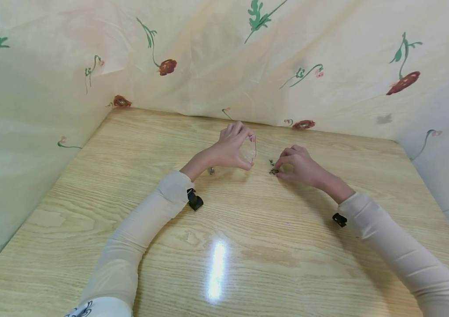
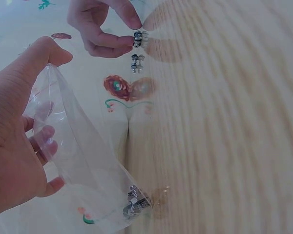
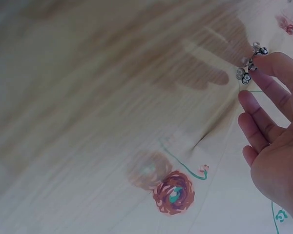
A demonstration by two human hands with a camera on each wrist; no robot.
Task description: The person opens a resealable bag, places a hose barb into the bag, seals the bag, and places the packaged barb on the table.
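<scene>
The left hand [image 1: 228, 149] holds the clear bag [image 2: 83, 141], its thumb and fingers curved wide apart at the bag's top. Shiny bits [image 2: 135, 201] sit in the bag's bottom. To the bag's right, the right hand [image 1: 299, 168] pinches a little metal piece [image 2: 137, 40], thumb and finger close together. Another metal piece [image 1: 271, 162] lies on the table [image 1: 272, 237], near that hand.

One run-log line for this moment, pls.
left grip: holds clear bag | in bag: bagged hardware | right grip: pinches at metal pieces | surface: wooden table
</scene>
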